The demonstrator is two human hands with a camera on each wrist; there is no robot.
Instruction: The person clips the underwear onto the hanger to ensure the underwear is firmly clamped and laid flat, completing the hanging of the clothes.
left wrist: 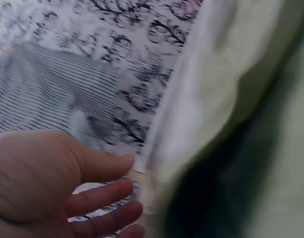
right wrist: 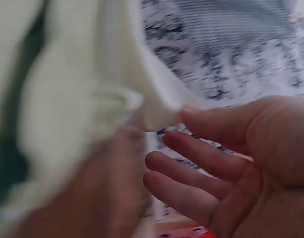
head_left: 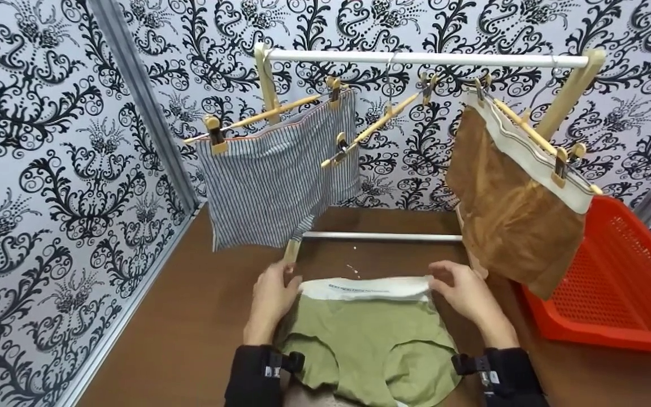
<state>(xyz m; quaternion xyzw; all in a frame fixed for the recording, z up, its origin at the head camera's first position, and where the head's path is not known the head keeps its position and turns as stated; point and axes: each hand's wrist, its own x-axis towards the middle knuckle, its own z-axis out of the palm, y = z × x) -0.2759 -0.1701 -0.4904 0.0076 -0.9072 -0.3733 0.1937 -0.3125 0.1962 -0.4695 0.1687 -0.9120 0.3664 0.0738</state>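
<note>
In the head view, a pair of light green underpants [head_left: 362, 333] with a white waistband [head_left: 362, 289] is spread between my hands. My left hand [head_left: 272, 297] pinches the left end of the waistband, and my right hand [head_left: 464, 291] pinches its right end. From the right wrist, the thumb of the right hand [right wrist: 231, 163] presses on the pale waistband edge [right wrist: 159, 89], the other fingers loosely curled. The left wrist view has the left hand [left wrist: 47, 178] at the fabric's edge [left wrist: 191, 114], which blurs close to the camera.
Behind stands a rack with a white rail [head_left: 427, 58]. Striped shorts [head_left: 269, 175] hang at left, brown shorts [head_left: 517, 209] at right, and a bare wooden clip hanger [head_left: 382, 120] between them. A red plastic basket [head_left: 613, 333] sits on the brown table [head_left: 173, 339] at right.
</note>
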